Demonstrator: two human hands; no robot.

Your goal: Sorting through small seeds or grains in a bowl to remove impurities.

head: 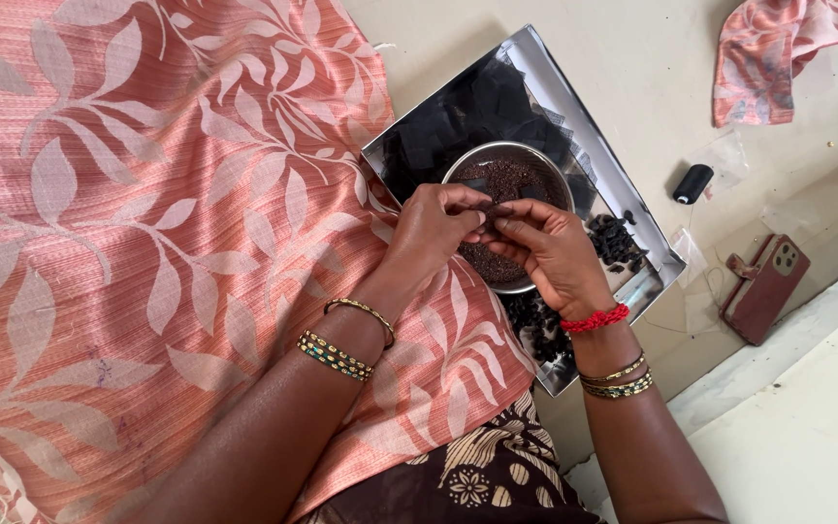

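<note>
**Pinching a small dark piece over the steel bowl**

Head view. Both hands meet above a round steel bowl point(508, 167) filled with fine dark brown granules. The left hand point(431, 233) and the right hand point(547, 248) each close their fingertips on one small dark piece point(490, 210), held between them just over the bowl's centre. The bowl stands in a shallow silver tray point(543, 60) lined with black squares; a heap of small black pieces point(615, 241) lies in the tray to the right of the bowl. The tray rests partly on salmon leaf-print cloth point(147, 243). On the floor, well apart from the tray, lie a black thread spool point(692, 183) and a maroon phone point(764, 287).
</note>
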